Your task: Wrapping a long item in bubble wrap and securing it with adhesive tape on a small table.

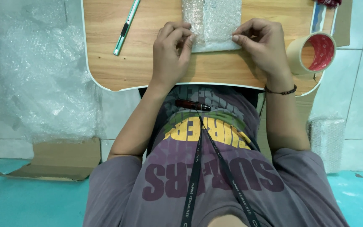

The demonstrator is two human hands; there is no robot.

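Note:
On a small wooden table [118, 63] lies a parcel wrapped in bubble wrap [213, 23]. My left hand [171, 52] pinches the parcel's near left corner with its fingertips. My right hand [263, 44] pinches the near right corner in the same way; a dark bead bracelet is on that wrist. Both hands rest on the tabletop at the parcel's near edge. What is inside the wrap is hidden.
A green-and-white utility knife [126, 28] lies at the table's left. A roll of tan tape [314, 52] stands at the right edge. Loose bubble wrap [38, 71] is heaped on the left, flat cardboard [59, 162] below it, a bubble-wrap roll [326, 141] at right.

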